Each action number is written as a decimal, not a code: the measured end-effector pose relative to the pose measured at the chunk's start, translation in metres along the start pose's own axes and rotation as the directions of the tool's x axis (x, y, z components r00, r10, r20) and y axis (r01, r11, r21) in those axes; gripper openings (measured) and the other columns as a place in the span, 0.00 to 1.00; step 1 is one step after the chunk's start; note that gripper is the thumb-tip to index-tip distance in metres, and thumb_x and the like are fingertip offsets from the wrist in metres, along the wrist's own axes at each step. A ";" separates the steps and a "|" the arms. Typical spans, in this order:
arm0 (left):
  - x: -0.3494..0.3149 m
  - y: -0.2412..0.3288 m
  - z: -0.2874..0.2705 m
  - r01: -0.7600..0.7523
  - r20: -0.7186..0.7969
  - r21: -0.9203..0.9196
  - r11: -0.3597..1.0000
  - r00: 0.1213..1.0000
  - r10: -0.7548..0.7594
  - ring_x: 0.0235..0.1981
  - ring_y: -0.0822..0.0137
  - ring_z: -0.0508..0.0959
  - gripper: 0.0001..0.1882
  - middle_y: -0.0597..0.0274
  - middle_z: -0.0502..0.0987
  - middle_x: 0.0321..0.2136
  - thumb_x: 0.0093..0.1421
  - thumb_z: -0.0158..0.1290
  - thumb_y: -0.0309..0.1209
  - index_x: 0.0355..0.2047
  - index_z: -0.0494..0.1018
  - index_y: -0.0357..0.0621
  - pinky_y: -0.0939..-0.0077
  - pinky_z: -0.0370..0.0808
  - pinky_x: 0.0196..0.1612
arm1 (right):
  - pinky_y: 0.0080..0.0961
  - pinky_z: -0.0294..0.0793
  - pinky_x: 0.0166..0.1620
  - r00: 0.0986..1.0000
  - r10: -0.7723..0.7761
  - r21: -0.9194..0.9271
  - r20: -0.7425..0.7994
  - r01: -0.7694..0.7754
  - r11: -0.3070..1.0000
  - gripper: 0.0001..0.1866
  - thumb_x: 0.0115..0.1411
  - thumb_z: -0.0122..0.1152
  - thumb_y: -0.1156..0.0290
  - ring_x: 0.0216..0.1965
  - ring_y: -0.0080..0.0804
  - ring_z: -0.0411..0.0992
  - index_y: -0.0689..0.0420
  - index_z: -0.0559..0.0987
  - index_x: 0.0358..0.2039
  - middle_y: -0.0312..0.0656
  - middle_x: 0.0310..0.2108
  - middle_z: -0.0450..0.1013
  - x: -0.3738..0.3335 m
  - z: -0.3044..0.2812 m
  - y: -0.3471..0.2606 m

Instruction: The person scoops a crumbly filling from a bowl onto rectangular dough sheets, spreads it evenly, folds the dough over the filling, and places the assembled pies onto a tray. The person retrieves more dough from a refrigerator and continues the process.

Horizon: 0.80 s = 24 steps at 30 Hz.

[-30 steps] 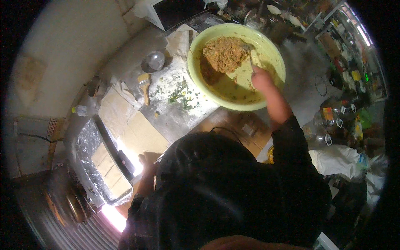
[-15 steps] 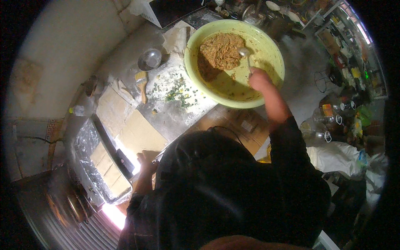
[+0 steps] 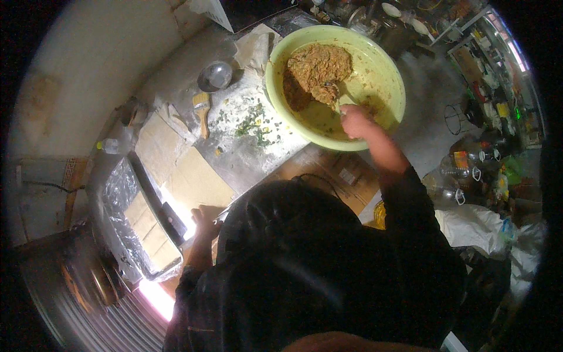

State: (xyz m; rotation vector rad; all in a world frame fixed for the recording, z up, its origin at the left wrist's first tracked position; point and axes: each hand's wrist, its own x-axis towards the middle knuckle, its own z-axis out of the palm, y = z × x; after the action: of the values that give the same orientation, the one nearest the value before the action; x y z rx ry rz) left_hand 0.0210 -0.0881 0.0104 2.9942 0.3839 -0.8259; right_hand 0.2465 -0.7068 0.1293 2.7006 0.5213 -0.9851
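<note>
A wide pale-green basin [image 3: 394,111] holds a heap of brown minced filling [image 3: 316,61]. My right hand [image 3: 358,122] is closed round the handle of a metal spoon [image 3: 341,102]. The spoon's bowl is dug into the near edge of the filling and mostly hidden by it. At the lower left, my left hand [image 3: 205,220] lies at the near edge of a flat sheet of dough [image 3: 202,179], its visible fingers stretched out. Part of that hand is hidden by my dark clothing.
Flour and chopped greens [image 3: 255,126] lie on the table beside a brush [image 3: 202,114] and a metal bowl [image 3: 215,76]. A tray [image 3: 158,226] with folded dough and plastic film stands at left. Plastic jugs [image 3: 443,188] and white sacks [image 3: 472,226] are at right.
My right hand has moved slightly left and nearer, and the spoon's bowl has gone from beside the filling into its near edge. My left hand stays at the dough.
</note>
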 end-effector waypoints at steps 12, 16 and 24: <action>-0.001 0.000 -0.004 -0.059 0.023 -0.187 0.981 0.998 0.064 0.72 0.24 0.44 0.55 0.33 0.48 0.70 0.50 0.67 0.46 0.72 0.52 0.39 0.33 0.52 0.72 | 0.26 0.67 0.22 0.998 0.034 0.957 -0.046 0.034 0.287 0.27 0.65 0.51 0.73 0.15 0.25 0.65 0.57 0.73 0.65 0.38 0.20 0.71 -0.051 -0.027 -0.012; -0.002 -0.002 0.001 -0.152 -0.034 -0.120 0.981 0.988 0.148 0.72 0.25 0.44 0.46 0.39 0.51 0.69 0.50 0.67 0.44 0.69 0.62 0.48 0.34 0.49 0.73 | 0.20 0.57 0.18 0.989 -0.039 0.986 -0.145 0.141 -0.088 0.25 0.66 0.52 0.72 0.13 0.19 0.57 0.59 0.74 0.64 0.34 0.17 0.66 -0.071 -0.010 0.014; -0.017 0.021 -0.022 -0.245 -0.098 -0.219 0.945 0.969 0.228 0.70 0.25 0.43 0.27 0.48 0.61 0.64 0.50 0.66 0.37 0.54 0.79 0.61 0.28 0.42 0.71 | 0.19 0.53 0.16 0.979 0.151 0.917 -0.135 0.181 -0.356 0.23 0.70 0.50 0.71 0.13 0.18 0.55 0.60 0.72 0.64 0.32 0.19 0.65 -0.069 0.014 0.005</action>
State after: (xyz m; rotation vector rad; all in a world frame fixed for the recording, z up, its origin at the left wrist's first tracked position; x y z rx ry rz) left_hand 0.0230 -0.1102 0.0363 2.7858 0.1057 -0.6090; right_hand 0.1918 -0.7334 0.1647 4.3227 -1.0447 -1.6478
